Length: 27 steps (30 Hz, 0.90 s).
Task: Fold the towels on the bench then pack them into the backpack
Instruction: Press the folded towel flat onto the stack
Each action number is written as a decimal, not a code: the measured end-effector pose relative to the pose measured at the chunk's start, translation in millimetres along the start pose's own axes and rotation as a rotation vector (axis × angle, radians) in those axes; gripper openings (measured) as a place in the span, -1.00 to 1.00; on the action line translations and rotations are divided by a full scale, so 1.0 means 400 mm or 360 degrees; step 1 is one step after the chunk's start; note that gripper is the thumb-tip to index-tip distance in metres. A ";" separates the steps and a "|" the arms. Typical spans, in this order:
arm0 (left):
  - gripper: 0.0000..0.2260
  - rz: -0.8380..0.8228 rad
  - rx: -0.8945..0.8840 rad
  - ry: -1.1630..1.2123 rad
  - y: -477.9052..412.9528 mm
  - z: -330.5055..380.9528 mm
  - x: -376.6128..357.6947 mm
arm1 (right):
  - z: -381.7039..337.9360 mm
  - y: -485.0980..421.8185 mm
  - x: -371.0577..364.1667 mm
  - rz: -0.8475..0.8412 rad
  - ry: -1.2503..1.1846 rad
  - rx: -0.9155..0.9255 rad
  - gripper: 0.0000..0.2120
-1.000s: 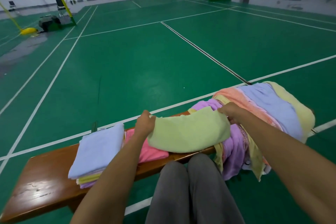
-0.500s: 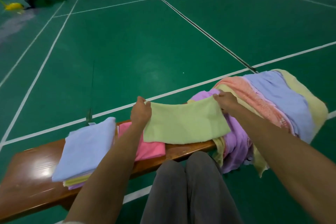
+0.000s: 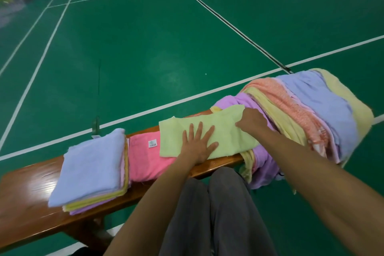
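On my left a folded stack [image 3: 91, 169] sits on the bench [image 3: 22, 199], then a pink towel [image 3: 145, 158]. My left hand [image 3: 197, 145] presses spread flat on the green towel [image 3: 228, 133]; my right hand [image 3: 252, 120] rests there, fingers curled, beside the unfolded pile [image 3: 307, 110].

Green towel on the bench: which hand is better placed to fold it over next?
Probably the right hand. Its fingers already curl at the green towel's right end beside the unfolded pile, ready to lift. The left hand lies flat mid-towel, well placed to pin it on the bench.
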<state>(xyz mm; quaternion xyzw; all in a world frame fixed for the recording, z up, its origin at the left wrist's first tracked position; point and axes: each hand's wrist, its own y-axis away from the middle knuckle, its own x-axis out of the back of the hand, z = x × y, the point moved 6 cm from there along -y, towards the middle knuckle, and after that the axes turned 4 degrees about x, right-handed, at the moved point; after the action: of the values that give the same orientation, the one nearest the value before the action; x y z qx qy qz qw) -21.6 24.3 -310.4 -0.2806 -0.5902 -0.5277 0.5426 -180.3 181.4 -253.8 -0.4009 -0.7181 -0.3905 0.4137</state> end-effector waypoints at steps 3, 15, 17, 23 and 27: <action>-0.40 0.0015 0.0061 -0.0004 0.002 0.020 -0.015 | 0.006 0.002 0.010 0.0031 -0.0009 0.0038 -0.62; -0.39 -0.0092 0.0100 0.0107 -0.025 0.163 -0.030 | -0.043 0.051 0.113 0.0432 0.0635 0.0403 -0.89; -0.40 -0.0132 0.0102 0.0185 -0.029 0.165 -0.016 | -0.051 0.056 0.108 0.0433 0.0348 0.0357 -0.87; -0.73 0.0381 0.0234 0.1157 -0.012 0.088 0.093 | -0.146 0.086 0.073 0.0298 -0.0169 0.0372 -0.82; -0.67 0.0157 0.0552 0.2409 0.039 0.045 0.124 | -0.264 0.128 0.027 0.0185 -0.0288 0.0462 -0.78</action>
<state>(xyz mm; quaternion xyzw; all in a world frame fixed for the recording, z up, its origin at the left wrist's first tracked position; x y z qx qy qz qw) -26.4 33.3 -256.4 0.2191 -0.1200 -0.4510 0.8569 -108.4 108.8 -195.1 -0.4114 -0.7768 -0.2204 0.4228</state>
